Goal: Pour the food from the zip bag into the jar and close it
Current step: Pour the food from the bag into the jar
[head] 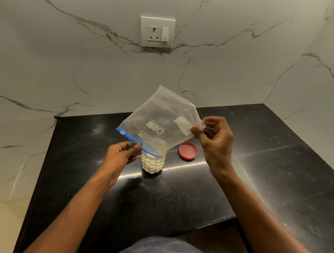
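The zip bag point(160, 122) is held inverted and tilted over the jar point(153, 162), its blue zip edge lowest and resting at or just above the jar mouth; the exact contact is hidden by the film. The left hand point(121, 152) is pinched shut on the zip edge near its middle, thumb against fingers, and the right hand point(216, 141) is pinched on the raised bottom corner of the bag. The bag is thin, translucent plastic, crumpled and soft, carrying dark printed lettering, a small handwritten label near the zip and a white patch near the upper corner; only a dusting of white residue shows inside, so it is judged near empty and very light. It will likely fold or collapse if held at one point, so a grip at two opposite edges, as now, suits it best (the zip strip is the stiffest part and the surest hold). The jar is small, clear and dimpled, standing upright on the dark counter point(259, 180) and filled close to the top with white powder; it is judged light enough to tip if the bag drags on it. The red lid point(188, 151) lies flat on the counter just to the right of the jar, apart from it. Closing is not yet done.
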